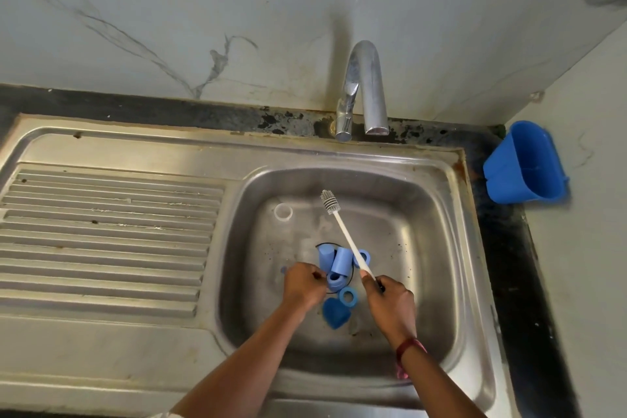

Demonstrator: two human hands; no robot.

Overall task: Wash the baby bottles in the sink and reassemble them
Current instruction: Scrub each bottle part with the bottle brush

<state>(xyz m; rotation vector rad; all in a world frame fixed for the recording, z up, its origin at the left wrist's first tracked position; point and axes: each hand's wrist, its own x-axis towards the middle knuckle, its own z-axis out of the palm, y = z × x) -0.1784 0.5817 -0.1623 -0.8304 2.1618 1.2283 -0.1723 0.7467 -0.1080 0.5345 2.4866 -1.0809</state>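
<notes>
Several blue bottle parts lie around the drain of the steel sink: two blue caps, a ring, another ring and a heart-shaped blue piece. A clear ring lies apart at the basin's far left. My right hand grips the handle of a white bottle brush, whose bristle head points up toward the tap. My left hand has its fingers curled on a blue collar piece by the drain.
The chrome tap stands behind the basin, with no water running. A ribbed draining board lies to the left. A blue plastic holder hangs on the right wall above the dark counter edge.
</notes>
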